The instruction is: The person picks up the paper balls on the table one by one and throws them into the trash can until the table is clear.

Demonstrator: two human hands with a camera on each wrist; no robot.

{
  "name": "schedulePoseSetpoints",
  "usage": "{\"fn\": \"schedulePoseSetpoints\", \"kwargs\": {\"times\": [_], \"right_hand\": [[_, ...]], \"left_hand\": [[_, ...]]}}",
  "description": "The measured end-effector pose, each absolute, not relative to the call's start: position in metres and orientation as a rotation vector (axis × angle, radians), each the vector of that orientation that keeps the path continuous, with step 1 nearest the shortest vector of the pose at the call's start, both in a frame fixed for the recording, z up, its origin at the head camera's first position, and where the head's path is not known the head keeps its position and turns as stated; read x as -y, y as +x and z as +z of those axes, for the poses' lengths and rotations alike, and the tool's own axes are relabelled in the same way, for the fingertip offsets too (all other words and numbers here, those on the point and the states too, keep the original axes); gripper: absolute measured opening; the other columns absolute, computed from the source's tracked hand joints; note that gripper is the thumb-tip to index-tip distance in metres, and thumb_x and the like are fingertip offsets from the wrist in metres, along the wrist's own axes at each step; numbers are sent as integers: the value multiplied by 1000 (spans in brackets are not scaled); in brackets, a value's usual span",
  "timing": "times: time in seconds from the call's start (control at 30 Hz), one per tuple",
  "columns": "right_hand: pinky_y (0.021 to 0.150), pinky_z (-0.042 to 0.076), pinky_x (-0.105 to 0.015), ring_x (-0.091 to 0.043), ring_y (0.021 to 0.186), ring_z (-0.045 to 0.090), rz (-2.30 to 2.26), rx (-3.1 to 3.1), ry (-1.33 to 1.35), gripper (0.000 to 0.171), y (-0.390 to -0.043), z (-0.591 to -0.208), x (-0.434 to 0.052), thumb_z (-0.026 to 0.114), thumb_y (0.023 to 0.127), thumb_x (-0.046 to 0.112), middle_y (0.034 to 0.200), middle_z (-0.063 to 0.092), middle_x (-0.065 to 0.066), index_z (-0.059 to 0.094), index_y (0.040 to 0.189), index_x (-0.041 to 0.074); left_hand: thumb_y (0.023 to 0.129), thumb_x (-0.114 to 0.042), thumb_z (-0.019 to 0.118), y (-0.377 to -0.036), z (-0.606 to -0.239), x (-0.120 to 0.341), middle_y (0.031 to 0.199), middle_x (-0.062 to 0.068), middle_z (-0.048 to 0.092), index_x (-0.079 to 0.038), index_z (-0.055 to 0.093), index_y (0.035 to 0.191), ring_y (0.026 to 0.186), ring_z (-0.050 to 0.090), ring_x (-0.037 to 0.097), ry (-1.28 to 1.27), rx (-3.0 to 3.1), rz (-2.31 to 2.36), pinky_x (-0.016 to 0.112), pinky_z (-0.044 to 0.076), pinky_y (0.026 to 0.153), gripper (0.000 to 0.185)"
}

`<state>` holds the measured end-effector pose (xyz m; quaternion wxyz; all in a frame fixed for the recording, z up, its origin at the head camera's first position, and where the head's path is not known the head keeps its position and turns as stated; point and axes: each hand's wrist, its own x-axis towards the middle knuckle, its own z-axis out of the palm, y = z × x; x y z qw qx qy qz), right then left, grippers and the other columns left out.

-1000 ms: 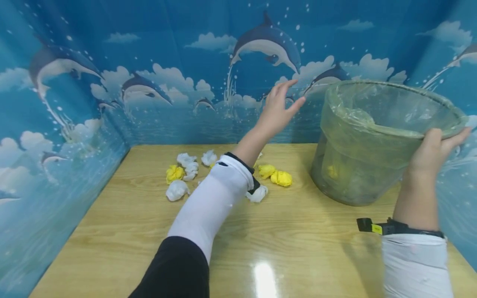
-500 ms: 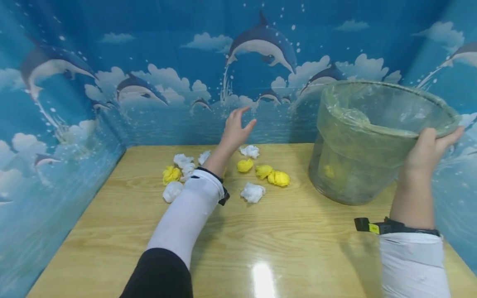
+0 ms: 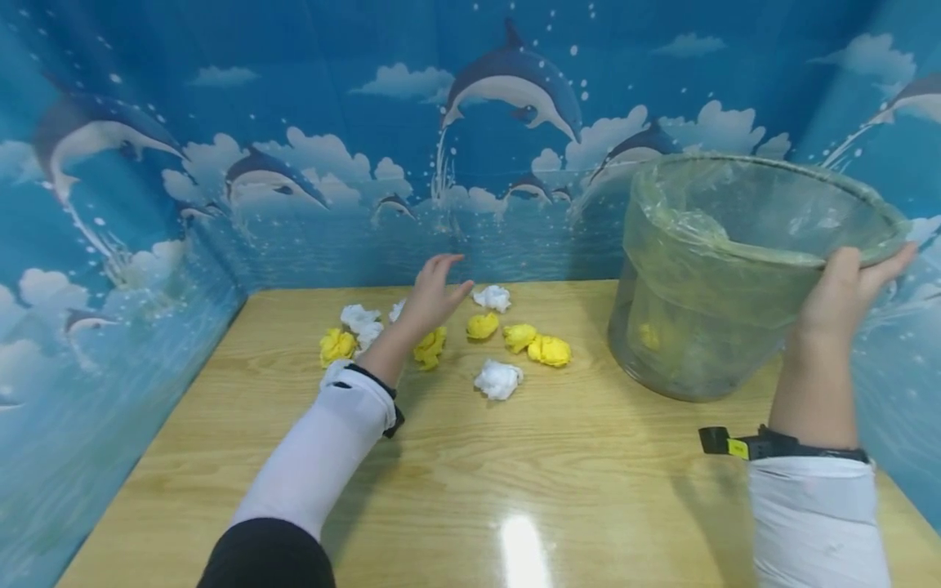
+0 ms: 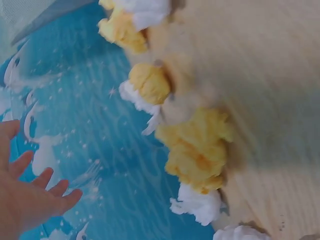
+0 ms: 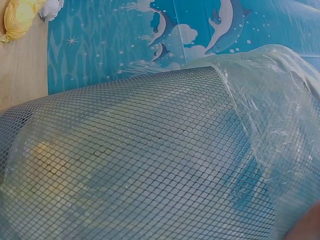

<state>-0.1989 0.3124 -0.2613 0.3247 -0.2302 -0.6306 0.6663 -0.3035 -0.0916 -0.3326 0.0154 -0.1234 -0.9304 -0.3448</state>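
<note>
Lowered left hand (image 3: 430, 298) over half-hidden paper balls (image 3: 430, 347)

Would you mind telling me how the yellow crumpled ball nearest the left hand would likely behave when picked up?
The yellow crumpled ball looks like wadded paper, so probably very light and easily squashed. Its irregular creases suggest it would skid or tumble briefly rather than roll far. The open left hand hovers just above it, not touching.

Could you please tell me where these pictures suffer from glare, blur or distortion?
Head view: a bright glare patch on the table, and wide-angle bending of the walls. Left wrist view: soft motion blur over the paper balls. Right wrist view: sharp on the mesh bin.
</note>
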Motion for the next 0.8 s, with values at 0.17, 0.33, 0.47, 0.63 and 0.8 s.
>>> {"fn": "schedulePoseSetpoints", "kwargs": {"times": [0.17,0.33,0.47,0.63,0.8], "right_hand": [[112,-7,-14,7,139,-19,1753,1658,-603,69,-199,-260,-311,27,100,27,157,-25,17,-19,152,34],[112,-8,-14,7,139,-19,1744,1655,-597,70,-199,-259,-310,27,100,28,157,-24,18,-19,153,33],[112,-10,-16,7,139,-19,1744,1659,-598,70,-197,-258,-310,27,101,28,157,-23,18,-19,152,33],[112,-11,-16,7,139,-20,1759,1660,-610,69,-195,-259,-309,27,101,29,156,-25,19,-20,152,34],[113,-11,-16,7,139,-20,1762,1656,-614,70,-195,-259,-309,27,101,29,156,-25,19,-20,152,34]], "left_hand": [[99,-39,53,-292,-348,87,157,13,22,-16,33,150,144,26,32,-523,2956,-1003,52,28,116,60],[98,-41,54,-284,-357,81,157,11,25,-16,34,150,144,28,32,-620,3024,-947,52,31,114,60],[98,-39,55,-279,-362,76,153,11,31,-15,37,148,141,33,31,-743,3039,-890,50,34,113,59],[98,-40,56,-274,-367,72,153,13,32,-16,37,148,141,33,31,-845,3073,-867,48,34,113,59],[97,-38,58,-271,-375,69,156,13,26,-18,35,150,144,27,32,-900,3147,-825,49,31,115,61]]}}
